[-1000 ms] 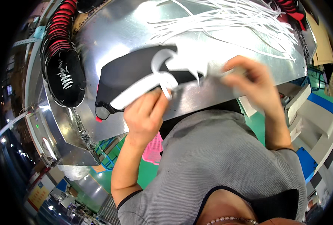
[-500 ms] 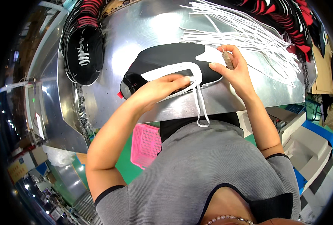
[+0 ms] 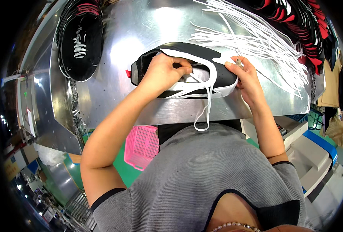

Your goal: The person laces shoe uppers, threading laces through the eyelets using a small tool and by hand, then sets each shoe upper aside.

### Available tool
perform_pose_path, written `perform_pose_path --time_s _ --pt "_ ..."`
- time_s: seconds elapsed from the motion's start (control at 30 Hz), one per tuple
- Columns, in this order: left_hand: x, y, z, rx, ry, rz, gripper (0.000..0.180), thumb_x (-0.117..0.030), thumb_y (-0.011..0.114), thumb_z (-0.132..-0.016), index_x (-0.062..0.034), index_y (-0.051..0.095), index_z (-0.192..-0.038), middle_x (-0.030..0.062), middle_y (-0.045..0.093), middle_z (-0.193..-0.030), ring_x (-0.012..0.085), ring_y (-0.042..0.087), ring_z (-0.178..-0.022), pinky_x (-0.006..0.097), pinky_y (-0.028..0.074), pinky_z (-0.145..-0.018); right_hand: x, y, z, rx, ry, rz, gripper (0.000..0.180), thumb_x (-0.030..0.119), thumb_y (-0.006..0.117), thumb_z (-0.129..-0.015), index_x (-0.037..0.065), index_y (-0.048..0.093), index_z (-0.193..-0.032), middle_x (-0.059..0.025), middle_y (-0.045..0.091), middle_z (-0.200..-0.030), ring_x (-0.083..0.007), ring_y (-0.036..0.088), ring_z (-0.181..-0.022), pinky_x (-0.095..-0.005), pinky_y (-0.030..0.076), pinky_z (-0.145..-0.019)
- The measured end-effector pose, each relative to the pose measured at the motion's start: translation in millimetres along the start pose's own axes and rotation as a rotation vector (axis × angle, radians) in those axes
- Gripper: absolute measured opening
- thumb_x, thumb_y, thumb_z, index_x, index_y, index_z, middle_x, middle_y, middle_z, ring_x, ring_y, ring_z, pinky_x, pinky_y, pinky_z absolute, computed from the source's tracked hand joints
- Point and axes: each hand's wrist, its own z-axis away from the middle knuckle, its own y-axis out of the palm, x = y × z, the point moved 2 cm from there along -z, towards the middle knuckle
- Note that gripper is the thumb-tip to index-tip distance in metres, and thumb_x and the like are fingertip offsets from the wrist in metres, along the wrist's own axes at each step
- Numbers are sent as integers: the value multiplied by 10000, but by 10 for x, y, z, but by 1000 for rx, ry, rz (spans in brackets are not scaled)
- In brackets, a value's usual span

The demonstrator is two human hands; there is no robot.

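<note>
A black shoe upper (image 3: 187, 52) with white trim lies flat on the shiny metal table (image 3: 140, 31). My left hand (image 3: 162, 73) presses down on its middle, fingers curled at the lace opening. My right hand (image 3: 245, 75) grips the toe end and pinches the tip of a white lace (image 3: 208, 104). That lace runs through the upper and hangs in a loop over the table's near edge.
A pile of loose white laces (image 3: 256, 34) spreads across the table's far right. A stack of black uppers (image 3: 80, 38) lies at the far left, and red-and-black ones (image 3: 307, 23) at the far right. A pink basket (image 3: 142, 146) sits on the floor below.
The upper has been laid flat and turned a little on the table. My left hand moved onto its middle, and the lace loop now hangs lower over the edge.
</note>
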Motion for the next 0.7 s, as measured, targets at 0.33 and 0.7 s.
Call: perform_pose_path --time_s 0.33,0.7 --pt "-35 -6 80 -25 62 -58 110 -93 677 -813 -15 726 -872 93 717 -796 174 654 -728 293 505 -702 -71 18 80 20 -33 -32 410 219 745 -861 43 522 -1157 0 613 -848 -32 526 -639 -189 356 -532" --pt "1373 -2817 1938 -1103 -130 -600 181 -173 703 -883 6 699 -910 44 689 -802 107 572 -729 270 488 -706 99 -530 153 189 -60 -18 444 228 733 -872 17 516 -1196 -67 672 -1003 -96 651 -880 -222 510 -750"
